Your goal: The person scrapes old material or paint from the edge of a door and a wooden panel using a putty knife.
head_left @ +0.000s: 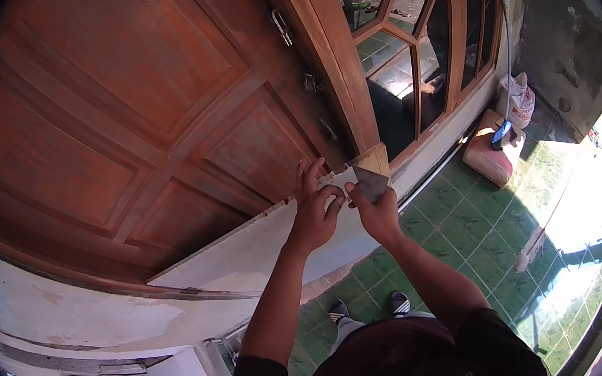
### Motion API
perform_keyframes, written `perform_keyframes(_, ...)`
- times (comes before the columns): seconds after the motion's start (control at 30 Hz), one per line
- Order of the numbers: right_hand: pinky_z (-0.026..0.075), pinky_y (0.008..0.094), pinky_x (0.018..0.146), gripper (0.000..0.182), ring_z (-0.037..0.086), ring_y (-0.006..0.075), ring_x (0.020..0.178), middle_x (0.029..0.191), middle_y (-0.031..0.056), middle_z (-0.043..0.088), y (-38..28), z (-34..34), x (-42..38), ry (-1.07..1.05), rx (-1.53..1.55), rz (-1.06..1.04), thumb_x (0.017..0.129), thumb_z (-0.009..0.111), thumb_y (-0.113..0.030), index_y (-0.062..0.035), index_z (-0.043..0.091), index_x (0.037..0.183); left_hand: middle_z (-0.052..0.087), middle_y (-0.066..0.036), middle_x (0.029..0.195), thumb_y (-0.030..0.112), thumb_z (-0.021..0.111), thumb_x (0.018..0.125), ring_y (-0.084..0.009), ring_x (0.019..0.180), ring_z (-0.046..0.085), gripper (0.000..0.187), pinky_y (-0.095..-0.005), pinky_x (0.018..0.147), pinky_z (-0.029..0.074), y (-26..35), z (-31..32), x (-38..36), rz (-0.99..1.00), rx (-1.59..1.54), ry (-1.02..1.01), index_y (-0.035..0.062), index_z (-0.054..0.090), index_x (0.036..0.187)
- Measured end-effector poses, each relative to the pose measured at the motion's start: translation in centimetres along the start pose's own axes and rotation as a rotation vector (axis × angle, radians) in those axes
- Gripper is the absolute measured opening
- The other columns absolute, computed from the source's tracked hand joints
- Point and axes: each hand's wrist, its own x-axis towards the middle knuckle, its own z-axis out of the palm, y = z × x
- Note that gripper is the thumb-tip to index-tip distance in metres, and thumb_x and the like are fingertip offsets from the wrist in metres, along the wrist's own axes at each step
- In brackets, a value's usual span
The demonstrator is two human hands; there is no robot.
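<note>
A long whitish board [248, 247] extends along the foot of the brown wooden door, with a bare wood end [372, 158] at the right. My left hand [314, 213] grips the board's upper edge, thumb and forefinger curled towards each other and other fingers over the edge. Close beside it, my right hand [377, 216] holds a dark grey flat sheet [370, 182] that resembles sandpaper, pressed against the board near its right end. The fingers behind the sheet are hidden.
The panelled door [159, 130] carries a metal latch [282, 27] and a padlock [310, 82]. To its right is a framed window [404, 47]. A reddish cushion-like block [489, 157] and a plastic bag [520, 101] rest on green floor tiles [462, 213]. A brush-like tool [524, 260] lies farther right.
</note>
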Motion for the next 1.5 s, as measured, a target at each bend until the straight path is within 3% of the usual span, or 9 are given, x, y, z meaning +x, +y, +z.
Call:
perform_keyframes(0.03, 0.051, 0.0286, 0.068, 0.018, 0.064, 0.0111, 0.077, 0.093, 0.0038, 0.076, 0.2, 0.7, -0.4, -0.003, 0.173, 0.082, 0.101, 0.080, -0.016, 0.0016, 0.075, 0.105, 0.040, -0.019, 0.168, 0.008, 0.076, 0.098, -0.0475, 0.163, 0.024, 0.005, -0.0565, 0.130, 0.026, -0.1, -0.3, 0.0, 0.008, -0.005, -0.018, 0.0077, 0.073, 0.102)
perform_keyframes(0.23, 0.054, 0.0293, 0.081, 0.013, 0.069, 0.0121, 0.088, 0.095, 0.0041, 0.077, -1.0, 0.8, 0.2, -0.094, 0.142, 0.186, 0.101, 0.078, -0.011, 0.0008, 0.076, 0.106, 0.045, -0.018, 0.164, 0.006, 0.078, 0.096, -0.0413, 0.156, 0.042, 0.005, -0.0504, 0.126, 0.036, -0.7, -0.6, 0.1, -0.087, -0.167, 0.049, 0.0055, 0.077, 0.101)
perform_keyframes(0.33, 0.055, 0.0303, 0.081, 0.010, 0.068, 0.0111, 0.087, 0.095, 0.0030, 0.077, -0.4, 0.4, 0.7, -0.245, 0.123, -0.040, 0.101, 0.077, -0.009, 0.0002, 0.076, 0.105, 0.057, -0.017, 0.151, 0.007, 0.077, 0.098, -0.0373, 0.144, 0.056, 0.008, -0.0453, 0.118, 0.045, -0.4, -1.2, 0.3, -0.171, -0.222, 0.064, 0.0027, 0.077, 0.104)
perform_keyframes(0.43, 0.054, 0.0293, 0.080, 0.007, 0.069, 0.0106, 0.086, 0.096, 0.0026, 0.076, -1.3, -0.4, 1.2, -0.290, -0.096, -0.063, 0.101, 0.075, -0.006, -0.0004, 0.075, 0.104, 0.066, -0.015, 0.136, 0.007, 0.075, 0.100, -0.0342, 0.133, 0.064, 0.010, -0.0426, 0.112, 0.050, -0.7, -1.6, 0.6, -0.188, -0.278, 0.060, 0.0015, 0.078, 0.108)
perform_keyframes(0.63, 0.055, 0.0310, 0.075, 0.006, 0.070, 0.0115, 0.086, 0.096, 0.0057, 0.077, -2.1, -0.2, 1.9, -0.166, -0.161, -0.190, 0.099, 0.077, -0.004, -0.0007, 0.076, 0.104, 0.070, -0.013, 0.123, 0.005, 0.075, 0.099, -0.0297, 0.116, 0.072, 0.011, -0.0388, 0.098, 0.058, -2.0, -1.6, 0.7, -0.191, -0.334, 0.139, 0.0001, 0.078, 0.109)
perform_keyframes(0.73, 0.057, 0.0361, 0.073, 0.010, 0.073, 0.0185, 0.082, 0.094, 0.0089, 0.076, -1.2, -0.5, 2.1, -0.084, -0.394, -0.216, 0.096, 0.078, -0.003, -0.0014, 0.077, 0.105, 0.073, -0.014, 0.116, 0.003, 0.076, 0.098, -0.0288, 0.108, 0.075, 0.013, -0.0379, 0.093, 0.060, -2.4, -2.3, 1.4, -0.267, -0.316, 0.130, -0.0002, 0.078, 0.110)
perform_keyframes(0.87, 0.059, 0.0421, 0.076, 0.035, 0.074, 0.0295, 0.089, 0.102, 0.0112, 0.074, 0.9, -0.2, 2.5, -0.094, -0.582, -0.726, 0.083, 0.082, 0.001, -0.0043, 0.079, 0.118, 0.077, -0.016, 0.107, 0.000, 0.077, 0.096, -0.0292, 0.101, 0.078, 0.017, -0.0387, 0.089, 0.062, -2.4, -2.4, 1.9, -0.267, -0.231, 0.068, -0.0011, 0.077, 0.113)
perform_keyframes(1.03, 0.060, 0.0437, 0.079, 0.053, 0.072, 0.0311, 0.097, 0.114, 0.0092, 0.071, 3.2, -1.1, 3.0, -0.183, -0.820, -1.013, 0.077, 0.081, -0.002, -0.0089, 0.080, 0.129, 0.079, -0.018, 0.111, -0.003, 0.076, 0.094, -0.0284, 0.109, 0.079, 0.023, -0.0374, 0.096, 0.063, -3.4, -3.1, 2.0, -0.252, -0.277, -0.062, -0.0049, 0.076, 0.117)
perform_keyframes(1.5, 0.062, 0.0432, 0.082, 0.043, 0.073, 0.0310, 0.097, 0.114, 0.0088, 0.074, 1.0, -1.3, 3.3, -0.255, -0.910, -1.086, 0.074, 0.074, -0.006, -0.0031, 0.081, 0.117, 0.080, -0.017, 0.116, -0.004, 0.075, 0.095, -0.0233, 0.111, 0.078, 0.024, -0.0344, 0.102, 0.062, -3.8, -3.1, 1.8, -0.333, -0.421, -0.091, -0.0066, 0.076, 0.119)
